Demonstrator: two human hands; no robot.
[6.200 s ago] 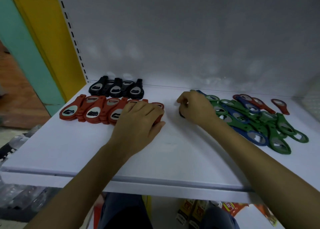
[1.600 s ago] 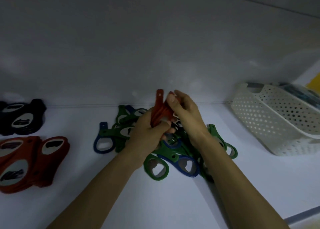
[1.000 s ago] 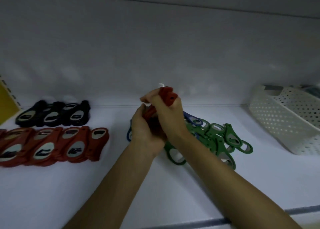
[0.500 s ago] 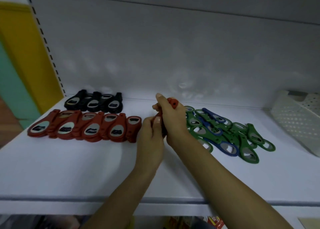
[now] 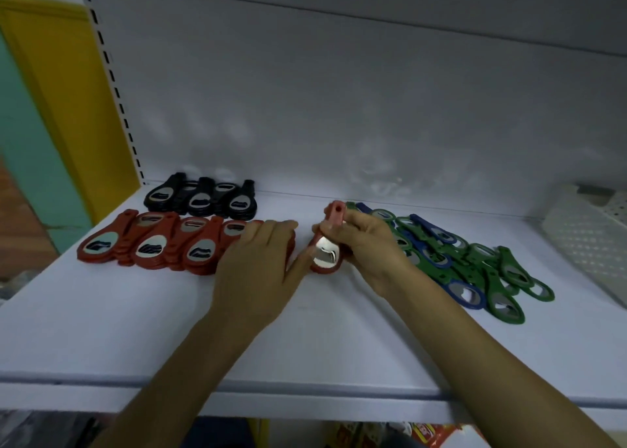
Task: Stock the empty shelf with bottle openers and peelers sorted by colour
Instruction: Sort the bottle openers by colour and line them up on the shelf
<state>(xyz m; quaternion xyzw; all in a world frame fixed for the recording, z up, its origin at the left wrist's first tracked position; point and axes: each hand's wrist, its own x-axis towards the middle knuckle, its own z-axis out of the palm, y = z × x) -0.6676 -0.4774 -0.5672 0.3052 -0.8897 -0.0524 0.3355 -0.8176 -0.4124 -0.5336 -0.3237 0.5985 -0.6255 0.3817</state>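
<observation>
Half a second ago both hands were clasping the red opener (image 5: 325,255) together. Now the left hand (image 5: 258,267) is lying flat, fingers (image 5: 271,232) straight, on the right end of the red row (image 5: 152,244) left of centre. The right hand (image 5: 364,244) is curling round the opener, holding it tilted just right of that row. It looks about to join its colour group. The black row (image 5: 203,199) is sitting behind, and the green and blue pile (image 5: 458,264) is lying unsorted on the shelf (image 5: 135,328) at right. The openers are flat, paddle-shaped matte plastic with shiny metal insets. The white basket (image 5: 583,240) at the far right is perforated.
</observation>
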